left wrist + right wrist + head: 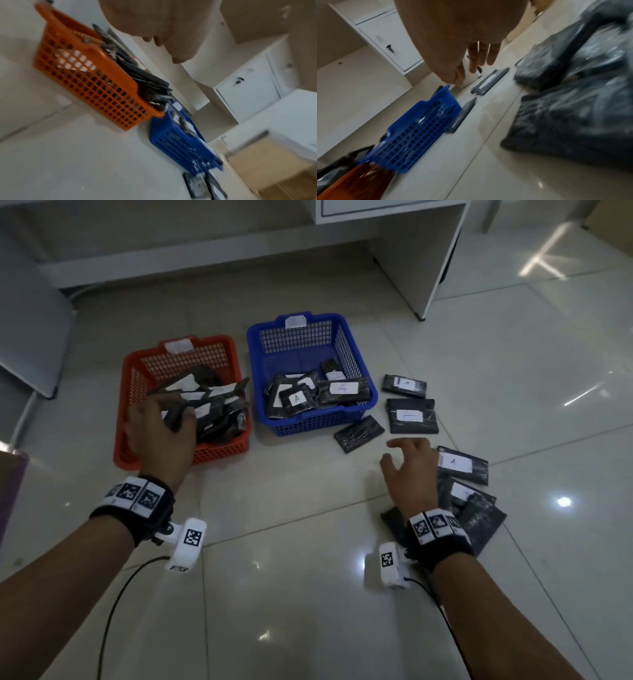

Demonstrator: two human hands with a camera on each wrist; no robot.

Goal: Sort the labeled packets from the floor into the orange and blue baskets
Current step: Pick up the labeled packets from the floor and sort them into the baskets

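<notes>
The orange basket [133,371] on the left is piled with black packets [212,405] bearing white labels. Over its near side hovers my left hand [157,429]; the left wrist view shows its fingers [149,39] loosely curled, holding nothing. To the right, the blue basket [308,337] holds several packets, one marked A [296,398]. My right hand [404,460] hangs just above the floor with fingers [479,56] spread, beside a packet labeled A [462,463]. More packets lie around it: [404,385], [411,416] and an unlabeled side up one [359,433].
A heap of packets [479,515] lies partly under my right wrist. A white desk leg panel [428,261] stands behind the baskets. A white panel [30,313] leans at the far left. Glossy tiled floor [308,594] spreads between my arms.
</notes>
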